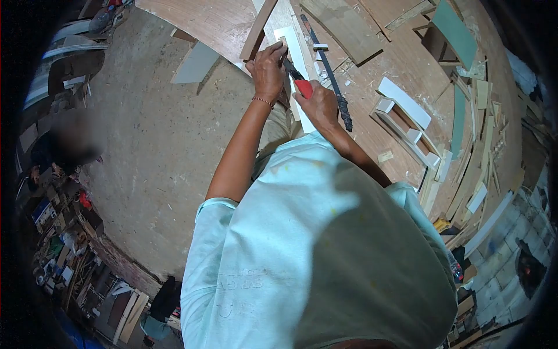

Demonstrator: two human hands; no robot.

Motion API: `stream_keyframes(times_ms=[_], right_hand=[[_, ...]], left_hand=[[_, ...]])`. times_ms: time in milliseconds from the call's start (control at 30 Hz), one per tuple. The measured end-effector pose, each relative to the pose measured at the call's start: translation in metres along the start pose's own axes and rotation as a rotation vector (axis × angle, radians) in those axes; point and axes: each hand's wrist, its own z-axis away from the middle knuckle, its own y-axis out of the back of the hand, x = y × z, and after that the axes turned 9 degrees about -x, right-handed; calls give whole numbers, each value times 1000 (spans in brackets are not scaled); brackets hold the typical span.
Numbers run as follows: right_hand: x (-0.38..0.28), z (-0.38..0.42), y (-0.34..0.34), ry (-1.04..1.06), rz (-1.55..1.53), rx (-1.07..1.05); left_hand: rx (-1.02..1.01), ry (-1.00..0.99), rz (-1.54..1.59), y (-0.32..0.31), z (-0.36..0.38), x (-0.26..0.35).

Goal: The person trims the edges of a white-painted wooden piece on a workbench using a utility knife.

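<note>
Your right hand (318,103) fingers are clenched on the red-handled tool (300,83), its long axis pointing upper left to where your left hand (268,65) fingers press the white strip (297,51) on the worktop (401,64).

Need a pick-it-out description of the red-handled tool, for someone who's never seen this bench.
Start at the big wooden workbench littered with offcuts. Near its left edge lies a narrow white board strip, with both hands on it. The red-handled tool sits in the right hand, its dark shaft running up under the left hand; it is the only red item there, unlike the long black bar beside it.
</note>
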Motion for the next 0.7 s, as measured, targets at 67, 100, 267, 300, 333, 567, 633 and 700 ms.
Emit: stream_keyframes(times_ms=[67, 100, 267, 300, 333, 567, 633, 700], right_hand=[[1, 0, -1, 6, -15, 3], [2, 0, -1, 13, -30, 7], [1, -2, 0, -24, -15, -21], [1, -2, 0, -23, -13, -27], [1, -2, 0, -23, -15, -25], [9, -6, 3, -35, -141, -7], [9, -5, 11, -48, -187, -9], [12, -4, 21, -171, -334, -11]], left_hand=[[-3, 0, 0, 0, 1, 0], [-9, 3, -7, 1, 1, 1], [-12, 9, -3, 1, 0, 2], [-6, 8, -2, 1, 0, 1], [0, 7, -2, 1, 0, 1], [-52, 19, -81, 5, -1, 4], [-46, 8, -78, 5, -1, 4], [-48, 12, -96, 4, -1, 3]])
